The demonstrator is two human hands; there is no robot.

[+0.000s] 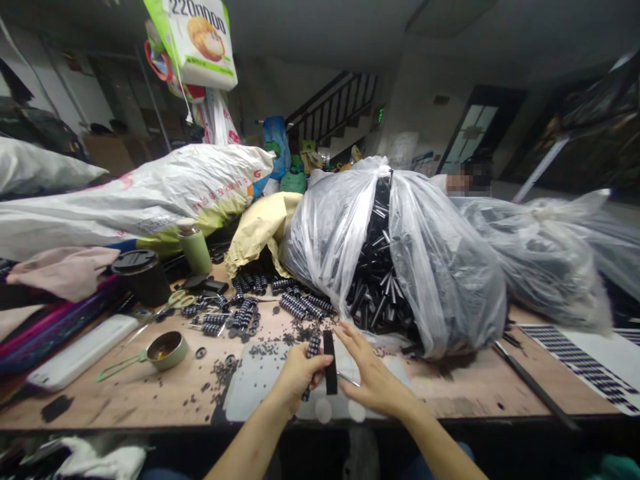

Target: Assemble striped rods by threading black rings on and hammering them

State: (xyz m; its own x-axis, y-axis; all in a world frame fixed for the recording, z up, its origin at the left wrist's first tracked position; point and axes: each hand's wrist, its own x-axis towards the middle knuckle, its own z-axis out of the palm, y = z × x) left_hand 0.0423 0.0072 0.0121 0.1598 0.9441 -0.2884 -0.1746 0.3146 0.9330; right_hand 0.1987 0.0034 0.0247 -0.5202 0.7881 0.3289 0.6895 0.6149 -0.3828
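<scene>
My left hand (295,375) is closed around a short black cylinder with rows of white marks (313,347), its thumb reaching to a flat black strip (331,367). To the right, my right hand (373,377) has its fingers stretched out and apart. A thin metal rod (349,379) lies between its thumb and the strip; whether the hand touches the rod I cannot tell. Both hands are over a pale mat (245,390) sprinkled with tiny black pieces (270,348). More patterned cylinders (295,307) lie in a pile just beyond.
A big clear plastic bag (320,227) of black tubes (380,293) rises behind my hands. At left stand a small cup with a green handle (167,351), scissors (180,300), a green bottle (195,250) and a black tumbler (143,277). A dark bar (535,387) lies right.
</scene>
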